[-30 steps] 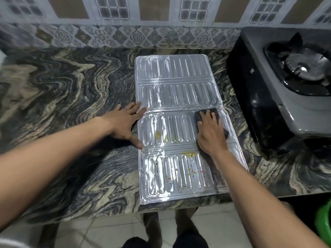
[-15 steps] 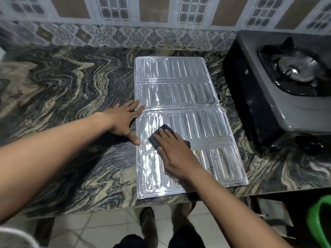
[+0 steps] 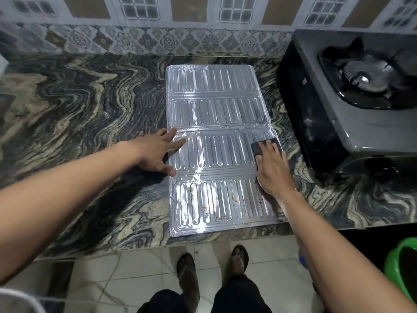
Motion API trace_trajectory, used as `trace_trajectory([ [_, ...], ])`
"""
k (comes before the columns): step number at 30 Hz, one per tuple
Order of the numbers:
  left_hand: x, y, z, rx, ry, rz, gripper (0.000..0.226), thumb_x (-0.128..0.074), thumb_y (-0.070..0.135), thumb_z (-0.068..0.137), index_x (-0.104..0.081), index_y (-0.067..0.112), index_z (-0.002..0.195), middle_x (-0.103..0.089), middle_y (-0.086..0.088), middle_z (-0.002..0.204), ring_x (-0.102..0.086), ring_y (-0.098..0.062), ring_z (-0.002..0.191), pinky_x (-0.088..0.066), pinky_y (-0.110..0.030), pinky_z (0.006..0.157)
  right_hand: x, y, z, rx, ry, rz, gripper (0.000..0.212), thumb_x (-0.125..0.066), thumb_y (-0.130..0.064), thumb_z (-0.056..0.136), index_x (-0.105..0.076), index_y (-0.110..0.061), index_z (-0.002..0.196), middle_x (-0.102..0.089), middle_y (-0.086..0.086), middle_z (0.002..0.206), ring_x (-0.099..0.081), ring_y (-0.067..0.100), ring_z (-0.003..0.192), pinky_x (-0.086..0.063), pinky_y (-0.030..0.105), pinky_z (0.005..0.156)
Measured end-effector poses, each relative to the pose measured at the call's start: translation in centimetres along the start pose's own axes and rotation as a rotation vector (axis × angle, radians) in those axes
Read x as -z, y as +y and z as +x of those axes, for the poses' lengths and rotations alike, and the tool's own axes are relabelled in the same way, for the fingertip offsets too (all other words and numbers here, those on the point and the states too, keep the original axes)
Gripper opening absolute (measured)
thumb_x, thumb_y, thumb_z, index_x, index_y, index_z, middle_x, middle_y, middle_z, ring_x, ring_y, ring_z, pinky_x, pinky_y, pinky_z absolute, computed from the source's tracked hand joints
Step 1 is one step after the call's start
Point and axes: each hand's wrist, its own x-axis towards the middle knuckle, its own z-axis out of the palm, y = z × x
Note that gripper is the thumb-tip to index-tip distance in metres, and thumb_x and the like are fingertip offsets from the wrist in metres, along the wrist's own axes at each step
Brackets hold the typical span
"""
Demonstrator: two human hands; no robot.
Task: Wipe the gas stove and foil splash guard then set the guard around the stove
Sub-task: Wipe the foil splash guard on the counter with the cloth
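wiping the foil splash guard, flat on the bench

the foil splash guard (image 3: 216, 145) lies flat on the bench (image 3: 90, 105), long axis running 12 to 6, with the gas stove (image 3: 352, 98) at its 3 o'clock. the right hand (image 3: 273, 170) has its grip spread flat, pressing a dark cloth (image 3: 264, 145) on the guard's right edge. the left hand (image 3: 158, 152), open and holding nothing, pins the left edge. orange specks (image 3: 234, 201) sit on the nearest panel, at 7 o'clock from the right hand, the nearer one, so the next stroke likely draws toward 6.
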Motion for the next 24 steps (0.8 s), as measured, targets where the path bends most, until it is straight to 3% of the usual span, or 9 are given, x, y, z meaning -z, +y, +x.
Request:
trace_trajectory([
  [4, 0.4, 0.1, -0.2, 0.035, -0.023, -0.005, 0.118, -0.056, 0.086, 0.063, 0.014, 0.05, 0.15, 0.025, 0.008, 0.161, 0.011, -0.026, 0.152, -0.02, -0.059, 0.118, 0.7, 0.1, -0.9, 0.008, -0.049, 0.055, 0.053, -0.024, -0.03, 0.108, -0.016, -0.014, 0.157, -0.007, 0.008, 0.166, -0.001, 0.021, 0.153, 0.004, 0.04, 0.123],
  [12, 0.8, 0.4, -0.6, 0.04, 0.013, 0.056, 0.114, -0.055, 0.086, 0.063, 0.009, 0.052, 0.15, 0.017, 0.008, 0.164, 0.004, -0.028, 0.152, -0.027, -0.058, 0.116, -1.6, -3.1, -9.4, -0.061, 0.048, 0.085, 0.054, -0.031, -0.024, 0.106, -0.018, -0.009, 0.156, -0.009, 0.011, 0.164, -0.005, 0.026, 0.153, 0.004, 0.04, 0.123],
  [15, 0.9, 0.4, -0.6, 0.038, 0.014, 0.074, 0.114, -0.055, 0.086, 0.063, 0.008, 0.051, 0.151, 0.015, 0.006, 0.165, 0.002, -0.028, 0.152, -0.028, -0.056, 0.115, -2.9, -8.1, -9.5, 0.137, 0.02, 0.056, 0.062, -0.045, -0.013, 0.1, -0.018, -0.007, 0.155, -0.011, 0.015, 0.164, -0.008, 0.032, 0.152, 0.002, 0.044, 0.123],
  [20, 0.8, 0.4, -0.7, 0.044, 0.021, 0.096, 0.112, -0.053, 0.087, 0.064, 0.008, 0.052, 0.151, 0.015, 0.007, 0.165, 0.0, -0.029, 0.152, -0.03, -0.057, 0.111, -5.2, -14.9, -10.6, 0.426, -0.069, 0.079, 0.051, -0.029, -0.023, 0.106, -0.025, -0.008, 0.155, -0.022, 0.012, 0.163, -0.012, 0.026, 0.152, 0.004, 0.037, 0.122],
  [24, 1.0, 0.4, -0.6, 0.034, 0.005, 0.075, 0.114, -0.05, 0.089, 0.059, 0.008, 0.053, 0.15, 0.015, 0.006, 0.165, 0.001, -0.029, 0.152, -0.026, -0.057, 0.116, -6.4, -15.5, -12.4, 0.636, -0.147, 0.056, 0.048, -0.033, -0.026, 0.105, -0.036, -0.011, 0.151, -0.033, 0.009, 0.159, -0.022, 0.024, 0.15, -0.007, 0.039, 0.123],
])
